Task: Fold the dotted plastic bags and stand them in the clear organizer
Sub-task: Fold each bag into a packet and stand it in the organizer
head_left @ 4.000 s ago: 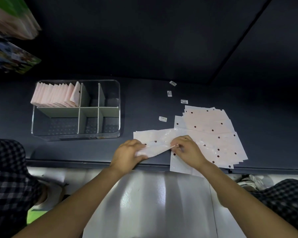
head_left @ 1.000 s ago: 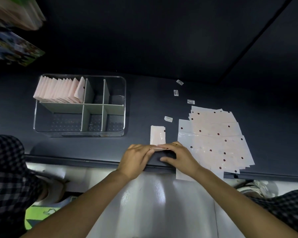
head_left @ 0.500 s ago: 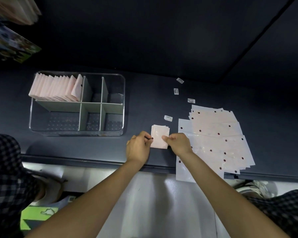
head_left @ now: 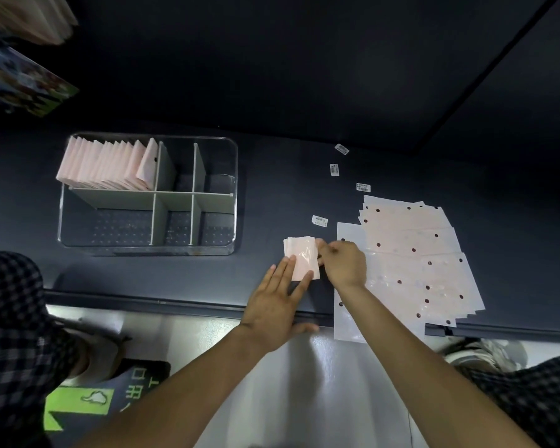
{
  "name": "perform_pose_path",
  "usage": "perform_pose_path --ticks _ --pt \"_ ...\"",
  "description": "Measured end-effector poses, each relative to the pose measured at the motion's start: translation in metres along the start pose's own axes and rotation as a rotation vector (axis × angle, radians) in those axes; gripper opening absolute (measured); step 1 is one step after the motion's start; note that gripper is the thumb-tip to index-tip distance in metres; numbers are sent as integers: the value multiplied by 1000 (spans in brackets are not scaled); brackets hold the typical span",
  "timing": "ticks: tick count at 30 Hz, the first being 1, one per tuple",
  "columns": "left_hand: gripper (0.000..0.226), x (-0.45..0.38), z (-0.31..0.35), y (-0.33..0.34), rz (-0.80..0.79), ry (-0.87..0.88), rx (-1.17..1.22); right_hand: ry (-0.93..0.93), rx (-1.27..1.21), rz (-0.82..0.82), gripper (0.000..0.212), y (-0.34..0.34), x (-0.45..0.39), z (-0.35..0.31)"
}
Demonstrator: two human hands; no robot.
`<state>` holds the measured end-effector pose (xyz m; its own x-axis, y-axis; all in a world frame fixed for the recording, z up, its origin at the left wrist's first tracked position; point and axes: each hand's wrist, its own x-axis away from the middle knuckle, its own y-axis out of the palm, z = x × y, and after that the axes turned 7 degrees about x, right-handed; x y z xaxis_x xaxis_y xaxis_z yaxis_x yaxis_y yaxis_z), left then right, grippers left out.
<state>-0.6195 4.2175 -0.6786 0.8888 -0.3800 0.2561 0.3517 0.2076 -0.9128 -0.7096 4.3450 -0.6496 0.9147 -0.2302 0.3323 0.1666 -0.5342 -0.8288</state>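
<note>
Pressing flat with straight, spread fingers, the left hand (head_left: 277,294) now rests its fingertips on the near left corner of the folded bag (head_left: 302,257), where half a second ago it pinched that packet's left edge; the right hand (head_left: 342,263) keeps its curled fingers and thumb pinched on the packet's right edge. A second ago the piece was a longer strip under both hands; it is now a compact pink rectangle lying flat on the dark counter (head_left: 272,195), just left of the unfolded stack (head_left: 411,253). Judgement: the fold is complete or receiving its last crease, so transfer to the clear organizer (head_left: 147,195) comes next. The organizer sits well apart to the left; its far left compartment holds a row of upright folded bags (head_left: 107,166), the last one leaning on the divider, while the other compartments show no bags. Four small labels (head_left: 319,220) lie scattered beyond the packet. Nothing stands on the counter between packet and organizer
</note>
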Motion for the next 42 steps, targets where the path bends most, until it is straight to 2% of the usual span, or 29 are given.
perform_pose_path --ticks 2,3,5,7,8,10,12,14,16,18,22,25,27,31,32,34,36,42 --pt "95 0 -1 -1 -10 14 -18 -69 -213 175 26 -1 5 -2" --pt "95 1 -1 0 -4 12 -24 -105 -362 140 19 -1 5 -4" --pt "95 1 -1 1 -3 -2 -16 -136 -605 -149 16 1 5 -11" --pt "94 1 -1 1 -6 -3 6 -130 -650 -452 21 5 2 -16" --pt "94 2 -1 0 -8 -6 10 -120 -640 -519 23 6 -1 -19" --pt "93 2 0 -1 -10 -16 6 -91 -655 -512 24 6 -7 -24" --pt "92 2 1 -3 -21 -19 6 -153 -539 -407 23 4 -15 -26" --pt "91 2 1 -5 -30 -19 16 -345 -284 -327 30 0 -20 -27" --pt "86 5 -1 -9 8 -15 59 -544 -14 -339 38 -4 -21 -26" --pt "73 11 -5 -12 97 -41 144 -646 212 -378 41 -7 -19 -22" --pt "39 18 -10 -13 331 -135 290 -712 469 -357 30 -7 -6 -11" --pt "23 18 -12 -11 351 -261 454 -679 509 -300 19 -6 4 -3" --pt "21 18 -15 -11 379 -329 624 -604 462 -338 15 -5 9 2" --pt "53 17 -18 -28 370 -526 1166 -366 19 -451 18 -10 22 5" --pt "54 16 -19 -35 326 -537 1313 -333 -87 -449 17 -13 26 4" --pt "37 18 -23 -49 224 -494 1512 -282 -270 -451 16 -19 34 -2" --pt "19 23 -29 -62 151 -468 1601 -283 -357 -465 16 -25 41 -13" --pt "16 43 -80 -111 144 -432 1485 -399 -284 -436 6 -37 54 -59"
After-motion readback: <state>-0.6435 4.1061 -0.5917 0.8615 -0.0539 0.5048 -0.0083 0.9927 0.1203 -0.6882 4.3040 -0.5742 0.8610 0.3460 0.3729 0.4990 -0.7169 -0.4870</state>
